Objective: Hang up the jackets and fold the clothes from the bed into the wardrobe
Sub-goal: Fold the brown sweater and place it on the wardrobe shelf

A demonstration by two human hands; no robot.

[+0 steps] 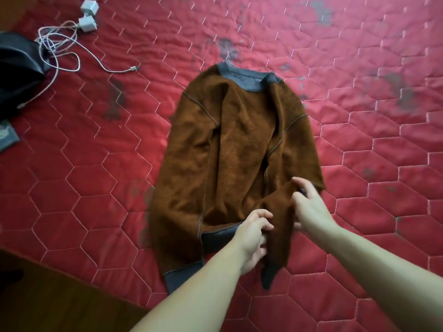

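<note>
A brown fleece sweater [239, 144], turned inside out with grey collar and cuffs, lies flat on the red quilted bed [96, 164], collar pointing away from me. Both its sleeves are folded in over the body. My left hand [254, 236] grips a fold of the sweater near the hem, fingers curled into the fabric. My right hand [309, 204] pinches the same sleeve fold a little higher, on the right side. The grey cuff [268, 276] of that sleeve hangs below my left hand.
A black garment or bag [16, 73] lies at the bed's left edge. White chargers [88, 15] with a tangled cable [60, 51] sit beside it. A grey item [7, 137] pokes in at far left. Brown wooden floor [48, 295] shows at the lower left.
</note>
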